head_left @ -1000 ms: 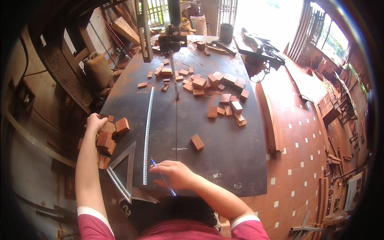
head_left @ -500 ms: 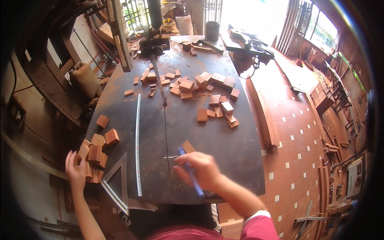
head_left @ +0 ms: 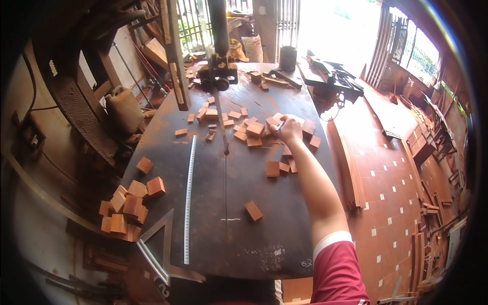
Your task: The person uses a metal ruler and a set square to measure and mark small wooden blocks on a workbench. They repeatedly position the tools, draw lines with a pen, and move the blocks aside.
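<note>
Right hand among wood blocks, near the bandsaw blade.
The right hand (head_left: 288, 128), closed on a blue pen (head_left: 280, 126), reaches the far block pile (head_left: 254, 128) on the desk (head_left: 213, 239); its forearm lies beside the blade (head_left: 219, 114), which could catch it. Left hand unseen.

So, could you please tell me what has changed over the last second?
The right hand, holding a blue pen, moved from the near table edge out to the far pile of wood blocks. The left hand left the near-left block stack and went out of view. The steel ruler and the lone block stayed put.
</note>
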Tool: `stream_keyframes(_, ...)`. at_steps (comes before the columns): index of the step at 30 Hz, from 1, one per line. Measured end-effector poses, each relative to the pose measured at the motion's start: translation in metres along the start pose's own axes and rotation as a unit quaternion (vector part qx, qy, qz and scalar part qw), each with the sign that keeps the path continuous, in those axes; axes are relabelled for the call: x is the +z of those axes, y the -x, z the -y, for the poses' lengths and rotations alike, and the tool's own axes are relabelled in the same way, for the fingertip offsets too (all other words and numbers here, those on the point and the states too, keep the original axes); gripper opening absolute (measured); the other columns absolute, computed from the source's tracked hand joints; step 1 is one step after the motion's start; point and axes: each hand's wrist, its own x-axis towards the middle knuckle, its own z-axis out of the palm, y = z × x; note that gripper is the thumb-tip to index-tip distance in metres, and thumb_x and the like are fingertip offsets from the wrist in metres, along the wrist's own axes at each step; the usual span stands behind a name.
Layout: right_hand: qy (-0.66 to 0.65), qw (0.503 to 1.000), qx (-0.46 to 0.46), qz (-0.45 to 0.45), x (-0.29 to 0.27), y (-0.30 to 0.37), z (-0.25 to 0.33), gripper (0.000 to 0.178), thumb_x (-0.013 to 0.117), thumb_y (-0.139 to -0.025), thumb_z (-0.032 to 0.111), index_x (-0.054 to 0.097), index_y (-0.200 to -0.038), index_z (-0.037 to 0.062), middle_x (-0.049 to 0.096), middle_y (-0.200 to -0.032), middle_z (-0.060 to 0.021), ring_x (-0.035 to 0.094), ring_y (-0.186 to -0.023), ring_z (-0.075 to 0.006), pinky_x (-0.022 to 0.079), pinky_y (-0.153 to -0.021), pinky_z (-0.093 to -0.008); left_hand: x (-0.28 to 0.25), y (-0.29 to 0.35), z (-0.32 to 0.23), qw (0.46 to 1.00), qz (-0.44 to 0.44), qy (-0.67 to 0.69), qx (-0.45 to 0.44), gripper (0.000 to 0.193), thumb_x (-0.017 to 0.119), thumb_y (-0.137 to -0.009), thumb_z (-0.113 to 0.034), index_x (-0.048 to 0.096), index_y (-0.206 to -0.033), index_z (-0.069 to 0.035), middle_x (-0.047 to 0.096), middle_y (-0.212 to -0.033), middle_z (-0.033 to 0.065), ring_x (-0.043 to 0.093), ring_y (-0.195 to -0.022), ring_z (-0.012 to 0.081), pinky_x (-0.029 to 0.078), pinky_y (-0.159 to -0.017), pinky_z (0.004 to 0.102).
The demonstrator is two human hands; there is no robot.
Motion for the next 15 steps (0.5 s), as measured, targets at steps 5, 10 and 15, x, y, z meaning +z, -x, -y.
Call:
stream_keyframes(5, 0.015, 0.998, 0.049, 0.034, 0.028, -0.017, 0.005, 0.044, 0.087, -0.078, 0.028, 0.075, -0.113, 0.0038, 0.075, -0.109, -0.0226, 0.073, -0.106, -0.0347, 0.057, -0.095, -0.0413, 0.0, 0.013, -0.013, 0.999, 0.007, 0.047, -0.002, 0.057, 0.062, -0.104, -0.037, 0.049, -0.15, -0.007, 0.054, -0.149, 0.0204, 0.053, -0.136, 0.0286, 0.039, -0.115, 0.0365)
stream_keyframes(10, -0.053, 0.997, 0.034, -0.037, 0.001, -0.008, -0.001, 0.041, 0.087, -0.078, 0.026, 0.076, -0.112, 0.0062, 0.077, -0.104, -0.0199, 0.075, -0.098, -0.0323, 0.058, -0.09, -0.0395, -0.002, 0.025, -0.018, 0.994, 0.016, 0.107, 0.015, 0.061, 0.064, -0.103, -0.04, 0.046, -0.154, -0.011, 0.051, -0.152, 0.0198, 0.051, -0.139, 0.0284, 0.037, -0.116, 0.0352)
stream_keyframes(15, -0.363, 0.928, 0.03, 0.075, -0.079, 0.071, 0.029, 0.036, 0.084, -0.086, 0.023, 0.072, -0.107, -0.0031, 0.075, -0.088, -0.0107, 0.072, -0.08, -0.0155, 0.058, -0.072, -0.0284, -0.006, 0.028, -0.02, 0.977, -0.004, 0.196, 0.081, 0.055, 0.058, -0.105, -0.043, 0.049, -0.149, -0.011, 0.054, -0.147, 0.0184, 0.053, -0.135, 0.0279, 0.038, -0.113, 0.0357)
